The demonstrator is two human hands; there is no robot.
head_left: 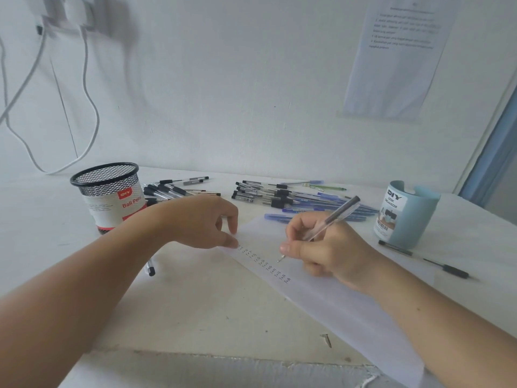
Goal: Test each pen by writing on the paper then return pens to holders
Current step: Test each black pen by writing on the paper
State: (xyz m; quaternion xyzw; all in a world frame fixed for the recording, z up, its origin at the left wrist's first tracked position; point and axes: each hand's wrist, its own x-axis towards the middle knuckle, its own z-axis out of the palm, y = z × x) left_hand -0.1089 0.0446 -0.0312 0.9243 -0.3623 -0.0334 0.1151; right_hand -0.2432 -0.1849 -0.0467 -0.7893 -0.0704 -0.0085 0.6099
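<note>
**On the paper, a pen mid-test**

At the upper part of the sheet, the right hand (330,247) grips a clear-barrelled pen (331,222) in a writing hold. Its tip is at or just above the paper (349,309), right of a slanting column of short test words. The left hand (201,222) holds nothing and rests bent fingertips on the paper's top edge, steadying it. The step in hand looks like the writing test itself. Next would come a short mark, then carrying this pen to a holder. The black mesh holder (109,191) stands behind the left wrist, the pale blue holder (408,217) right of the paper. No pens stick up from either, and two heaps of pens (293,200) lie between them
</note>
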